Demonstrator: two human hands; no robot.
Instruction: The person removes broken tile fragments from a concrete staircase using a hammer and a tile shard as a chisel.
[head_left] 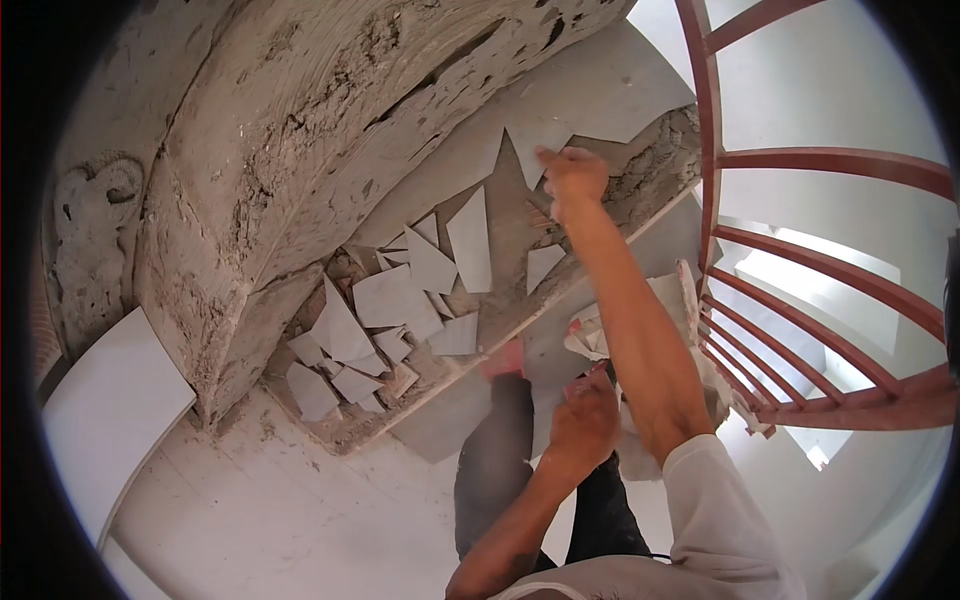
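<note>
My right hand reaches forward, its fingers closed at the jagged edge of a large grey broken tile. My left hand is closed around a pinkish-red object near my legs; its kind is mostly hidden by the fingers. Left of my right hand, a long tile shard lies on the rough ledge. Farther left is a heap of broken tile pieces. A small triangular shard lies below my right hand.
A rough mortared wall rises along the upper left. Red metal railings curve along the right. A pale sheet leans at the left. Beside my right forearm is a crumpled, dirty whitish bag. My foot stands by the ledge's edge.
</note>
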